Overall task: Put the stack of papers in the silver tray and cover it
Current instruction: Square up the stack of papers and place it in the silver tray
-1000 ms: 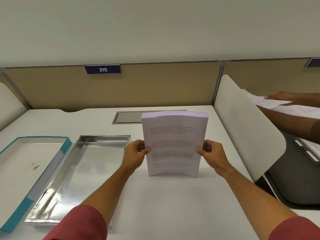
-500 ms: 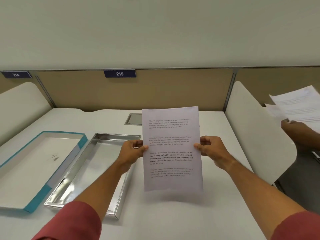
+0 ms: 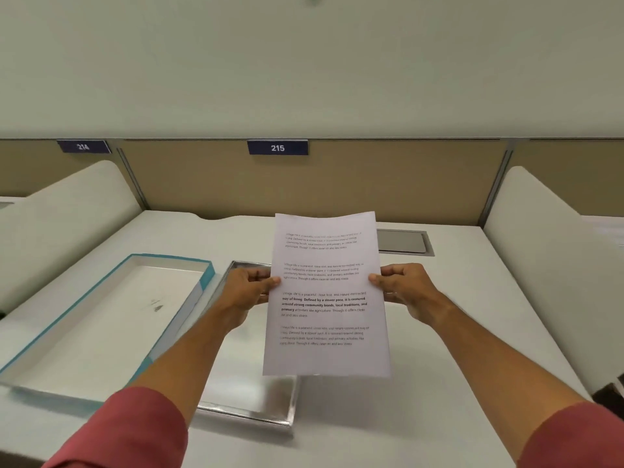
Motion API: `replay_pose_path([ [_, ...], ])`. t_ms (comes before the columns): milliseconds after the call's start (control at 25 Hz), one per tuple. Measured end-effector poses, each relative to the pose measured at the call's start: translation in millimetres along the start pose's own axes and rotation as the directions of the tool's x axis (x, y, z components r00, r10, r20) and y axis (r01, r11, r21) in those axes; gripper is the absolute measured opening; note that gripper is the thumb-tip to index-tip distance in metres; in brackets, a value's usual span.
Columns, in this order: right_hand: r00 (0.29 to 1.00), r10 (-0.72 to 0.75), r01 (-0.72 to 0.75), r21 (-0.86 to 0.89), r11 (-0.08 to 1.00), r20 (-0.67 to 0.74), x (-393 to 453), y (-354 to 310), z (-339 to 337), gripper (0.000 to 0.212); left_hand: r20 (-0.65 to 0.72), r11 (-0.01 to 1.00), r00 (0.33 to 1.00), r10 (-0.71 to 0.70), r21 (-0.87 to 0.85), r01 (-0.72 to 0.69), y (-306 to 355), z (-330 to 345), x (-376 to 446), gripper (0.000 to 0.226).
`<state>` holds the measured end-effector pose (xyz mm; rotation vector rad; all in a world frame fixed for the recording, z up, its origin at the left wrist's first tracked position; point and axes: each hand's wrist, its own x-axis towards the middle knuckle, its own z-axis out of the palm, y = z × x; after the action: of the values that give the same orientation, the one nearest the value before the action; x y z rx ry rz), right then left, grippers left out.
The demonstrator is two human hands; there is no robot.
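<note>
Hands (image 3: 248, 292) (image 3: 403, 288) grip papers (image 3: 326, 295) by side edges; silver tray (image 3: 256, 405) mostly hidden, seemingly beneath.

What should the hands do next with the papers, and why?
Probably tip the stack of papers flat and lower it leftward into the silver tray. The left hand and right hand hold it by its side edges, upright, above the tray's right part, and the tray looks bare inside.

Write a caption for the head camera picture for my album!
Both hands hold a white printed paper stack above a shiny silver tray.
</note>
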<state>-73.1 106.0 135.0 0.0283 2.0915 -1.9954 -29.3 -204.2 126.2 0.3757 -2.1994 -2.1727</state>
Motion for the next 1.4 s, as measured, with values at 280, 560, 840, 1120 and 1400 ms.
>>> replay_pose_path([
  [280, 0.979, 0.147, -0.146, 0.013, 0.989, -0.139, 17, 19, 109, 0.015, -0.006, 0.99, 0.992, -0.124, 0.067, 0.124, -19, -94, 38, 0.024],
  [560, 0.927, 0.227, -0.256, -0.06, 0.965, -0.298, 26, 47, 185, 0.021, -0.051, 0.946, 0.973, -0.226, 0.226, 0.231, -50, -152, 58, 0.02],
  [840, 0.863, 0.231, -0.353, -0.21, 0.912, -0.448, 31, 66, 215, 0.035, -0.126, 0.874, 0.966, -0.225, 0.413, 0.257, -71, -148, 62, 0.019],
  [1120, 0.823, 0.219, -0.422, -0.307, 0.853, -0.524, 38, 77, 230, 0.042, -0.172, 0.772, 0.965, -0.2, 0.578, 0.263, -82, -138, 69, 0.024],
  [1400, 0.83, 0.184, -0.452, -0.441, 0.776, -0.526, 45, 80, 235, 0.033, -0.17, 0.722, 0.97, -0.176, 0.647, 0.245, -92, -135, 76, 0.027],
])
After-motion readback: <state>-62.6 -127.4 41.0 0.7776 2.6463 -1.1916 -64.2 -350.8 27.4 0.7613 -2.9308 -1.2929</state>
